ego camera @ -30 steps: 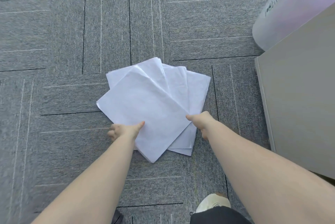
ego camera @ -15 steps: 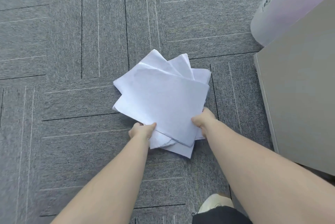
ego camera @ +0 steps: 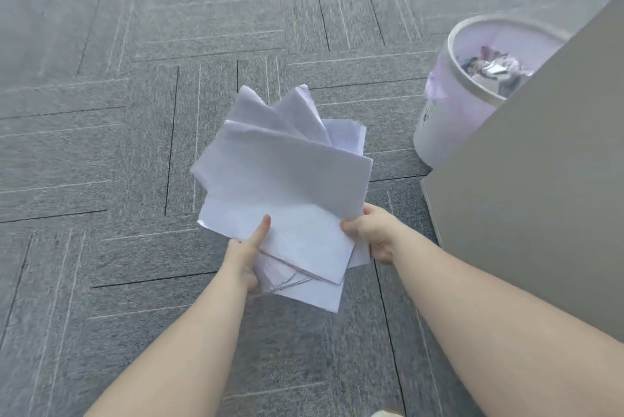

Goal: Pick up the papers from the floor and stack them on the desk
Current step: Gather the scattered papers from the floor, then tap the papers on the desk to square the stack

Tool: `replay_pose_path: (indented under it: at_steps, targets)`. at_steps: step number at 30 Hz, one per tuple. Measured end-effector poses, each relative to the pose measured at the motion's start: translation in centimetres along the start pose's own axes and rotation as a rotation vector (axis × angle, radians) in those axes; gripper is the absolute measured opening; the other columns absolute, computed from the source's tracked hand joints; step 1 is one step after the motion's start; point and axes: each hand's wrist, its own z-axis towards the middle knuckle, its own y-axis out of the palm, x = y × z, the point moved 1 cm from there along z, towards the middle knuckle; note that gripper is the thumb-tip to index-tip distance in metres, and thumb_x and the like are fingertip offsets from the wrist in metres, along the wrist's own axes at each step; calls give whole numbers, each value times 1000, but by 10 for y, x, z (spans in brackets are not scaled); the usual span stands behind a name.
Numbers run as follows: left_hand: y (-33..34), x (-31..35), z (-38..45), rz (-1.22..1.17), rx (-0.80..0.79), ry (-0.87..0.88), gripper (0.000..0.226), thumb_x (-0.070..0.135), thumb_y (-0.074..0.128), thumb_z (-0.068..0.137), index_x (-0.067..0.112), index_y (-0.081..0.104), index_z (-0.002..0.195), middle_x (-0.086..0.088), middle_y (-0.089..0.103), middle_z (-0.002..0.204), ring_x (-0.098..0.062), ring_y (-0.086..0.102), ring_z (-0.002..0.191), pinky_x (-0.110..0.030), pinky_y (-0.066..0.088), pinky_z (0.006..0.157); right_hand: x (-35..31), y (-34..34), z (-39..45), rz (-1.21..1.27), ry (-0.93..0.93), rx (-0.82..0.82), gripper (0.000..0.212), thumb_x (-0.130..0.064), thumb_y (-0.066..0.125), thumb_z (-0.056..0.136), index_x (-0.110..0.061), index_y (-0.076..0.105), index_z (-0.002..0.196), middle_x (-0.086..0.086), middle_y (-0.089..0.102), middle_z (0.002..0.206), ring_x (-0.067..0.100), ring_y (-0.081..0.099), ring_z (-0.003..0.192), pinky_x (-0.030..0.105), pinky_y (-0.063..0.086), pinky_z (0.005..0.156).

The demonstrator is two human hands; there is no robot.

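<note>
A loose, fanned bundle of several white papers (ego camera: 287, 180) hangs above the grey carpet, held at its near edge by both hands. My left hand (ego camera: 248, 249) pinches the bundle's lower left, thumb on top of the top sheet. My right hand (ego camera: 374, 234) grips the lower right edge, fingers under the sheets. The sheets are askew, corners sticking out at the far side and at the bottom. A flat grey desk side panel (ego camera: 540, 197) rises at the right.
A white waste bin (ego camera: 449, 123) with a pale purple liner and rubbish inside stands on the carpet beside the desk panel, at the right rear. Grey carpet tiles (ego camera: 118, 146) cover the floor all around. A shoe tip (ego camera: 385, 413) shows at the bottom edge.
The papers have been gathered off the carpet and lifted. Both hands have closed on the bundle's near edge. The view has tilted up, bringing the bin's open top into sight.
</note>
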Motion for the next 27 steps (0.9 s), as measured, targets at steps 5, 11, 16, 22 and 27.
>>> replay_pose_path:
  at_steps: [5, 11, 16, 22, 27]
  targets:
    - [35, 92, -60, -6, -263, 119, 14, 15, 60, 88, 8, 66, 99, -5, 78, 85, -18, 74, 69, -42, 55, 84, -77, -7, -61, 30, -163, -24, 40, 17, 47, 85, 3, 57, 121, 22, 66, 110, 29, 65, 80, 43, 58, 70]
    - [51, 196, -140, 111, -389, 304, 19, 3, 54, 90, 6, 72, 87, -5, 77, 70, -15, 74, 62, -27, 61, 58, -165, -5, -151, 34, -393, -16, 45, 22, 52, 79, 5, 60, 119, 9, 73, 85, 18, 71, 65, 29, 60, 60]
    - [68, 266, -236, 136, -530, 478, 14, 18, 78, 69, 5, 79, 74, -9, 77, 84, -17, 73, 70, -26, 60, 60, -226, -3, -244, 124, -612, -7, 47, 18, 59, 77, 6, 55, 122, 15, 71, 93, 23, 69, 73, 34, 58, 73]
    - [105, 319, -372, 157, -634, 796, 14, -2, 55, 88, 7, 66, 88, 3, 77, 72, -9, 72, 62, -19, 57, 55, -288, -25, -395, 173, -840, 30, 33, -21, 71, 78, -21, 64, 110, -1, 71, 88, 16, 68, 75, 32, 55, 69]
    - [157, 324, -477, 140, -724, 997, 18, -6, 56, 86, 9, 66, 87, 8, 76, 69, -5, 71, 61, -17, 56, 54, -304, -79, -526, 166, -1072, 231, 25, -12, 65, 85, -19, 62, 109, -2, 70, 89, 17, 67, 76, 26, 55, 57]
